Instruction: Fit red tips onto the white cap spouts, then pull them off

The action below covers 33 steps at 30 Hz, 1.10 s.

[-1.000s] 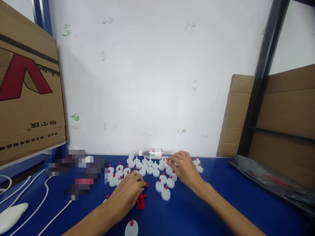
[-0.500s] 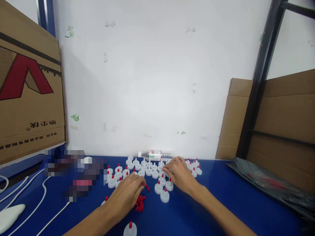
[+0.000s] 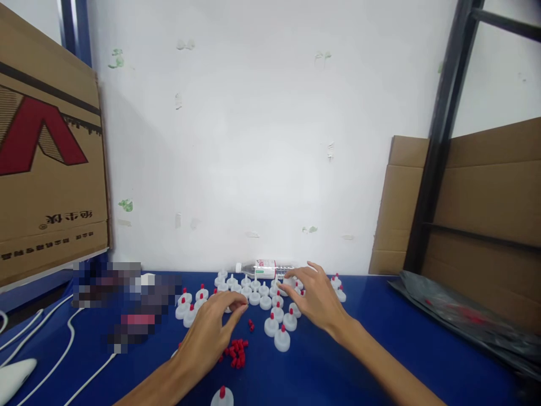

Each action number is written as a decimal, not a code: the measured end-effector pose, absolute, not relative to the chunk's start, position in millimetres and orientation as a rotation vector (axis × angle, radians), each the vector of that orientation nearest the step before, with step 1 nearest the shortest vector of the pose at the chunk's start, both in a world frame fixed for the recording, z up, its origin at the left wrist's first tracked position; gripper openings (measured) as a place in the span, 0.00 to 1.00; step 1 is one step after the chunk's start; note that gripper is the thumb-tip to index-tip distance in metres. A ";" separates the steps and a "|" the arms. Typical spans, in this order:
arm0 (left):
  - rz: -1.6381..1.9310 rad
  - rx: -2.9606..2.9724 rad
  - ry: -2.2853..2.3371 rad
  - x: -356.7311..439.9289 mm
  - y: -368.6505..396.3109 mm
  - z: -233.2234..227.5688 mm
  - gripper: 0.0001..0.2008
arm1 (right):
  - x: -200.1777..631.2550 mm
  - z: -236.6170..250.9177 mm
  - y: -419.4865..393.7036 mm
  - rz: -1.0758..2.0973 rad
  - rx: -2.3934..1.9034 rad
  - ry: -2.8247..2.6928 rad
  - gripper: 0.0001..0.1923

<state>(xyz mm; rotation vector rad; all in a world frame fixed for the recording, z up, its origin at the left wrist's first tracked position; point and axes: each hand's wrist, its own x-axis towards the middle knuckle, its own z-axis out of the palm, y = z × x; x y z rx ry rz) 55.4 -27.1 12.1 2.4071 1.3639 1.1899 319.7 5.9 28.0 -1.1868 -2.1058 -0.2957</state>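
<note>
- Leftmost: a large cardboard box (image 3: 46, 169) with a red mark stands at the far left, leaning over the edge of the blue table (image 3: 422, 349).
- Near left corner of the table: white cables (image 3: 71, 338) and a white rounded object (image 3: 14, 379); what it is cannot be told.
- Right of the cables: a blurred patch hides whatever lies there.
- Left hand (image 3: 209, 332): palm down, hovering over the table, fingers loosely curled, thumb and forefinger close together near the left side of the cap cluster. Whether anything sits between the fingertips cannot be told.
- Just right of the left hand, near side: a small heap of loose red plugs (image 3: 235, 352); one or two more lie a little farther off (image 3: 251, 325).
- Bottom edge, centre: a single white cap with a red tip (image 3: 222, 397), well apart from the rest.
- Centre, between the hands and beyond them: a cluster of white caps with red tips (image 3: 257, 296), standing upright.
- Far centre, against the wall: a clear plastic bottle (image 3: 264, 268) lying on its side.
- Right hand (image 3: 316, 301): open, fingers spread, palm down over the right part of the cluster; holds nothing visible.
- Far right: flat cardboard sheets (image 3: 486, 208) behind a dark metal post (image 3: 439, 135), and a dark plastic bag (image 3: 460, 316) on the table.
</note>
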 end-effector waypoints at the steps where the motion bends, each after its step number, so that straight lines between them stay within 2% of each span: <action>1: 1.210 2.383 1.338 56.1 -29.3 14.2 0.13 | 317.2 31.5 0.6 -0.296 -1.161 -2.083 0.12; 6: 1.353 2.241 1.188 58.0 -36.1 22.2 0.11 | 296.8 28.7 -28.9 -0.254 -0.773 -2.353 0.12; 11: 1.344 2.241 1.127 60.0 -35.5 15.8 0.11 | 281.2 15.2 -40.9 -0.206 -0.708 -2.396 0.27; 13: 1.291 2.250 1.095 61.3 -35.6 12.6 0.11 | 280.4 14.2 -40.1 -0.164 -0.686 -2.363 0.29; 20: 1.337 2.243 1.042 62.1 -38.4 11.7 0.10 | 285.3 18.4 -35.7 -0.129 -0.613 -2.345 0.22; 27: 1.305 2.625 0.877 56.4 -33.1 1.9 0.13 | 284.6 12.1 -32.6 -0.259 -0.471 -2.399 0.11; 31: 1.113 3.002 1.022 55.7 -32.8 3.6 0.13 | 279.6 14.0 -36.0 -0.425 -0.463 -2.370 0.13; 33: 0.942 3.155 1.124 56.9 -36.0 5.7 0.17 | 277.7 17.7 -40.5 -0.524 -0.445 -2.399 0.14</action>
